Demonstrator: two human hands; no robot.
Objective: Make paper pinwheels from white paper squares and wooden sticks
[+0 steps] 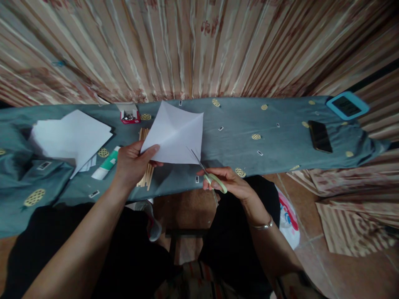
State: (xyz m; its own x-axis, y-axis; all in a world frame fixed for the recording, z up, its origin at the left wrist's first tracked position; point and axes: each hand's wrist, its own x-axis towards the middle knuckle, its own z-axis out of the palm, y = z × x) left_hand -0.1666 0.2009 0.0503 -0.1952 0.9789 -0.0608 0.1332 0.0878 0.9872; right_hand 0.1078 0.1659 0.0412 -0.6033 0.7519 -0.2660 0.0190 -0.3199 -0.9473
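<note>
Left hand (pixel 132 162) grips creased white paper square (pixel 176 133) by its lower left corner, above table's front edge (pixel 274 164). Right hand (pixel 229 182) closed on green-handled scissors (pixel 209 174), blades at paper's lower edge.

Two hands, left (pixel 132 164) and right (pixel 229 182), one creased paper square (pixel 174 133), one pair of scissors (pixel 209 174), one glue stick (pixel 106 165), one paper stack (pixel 70 137), one black phone (pixel 320 136), one bundle of wooden sticks (pixel 146 176).
</note>
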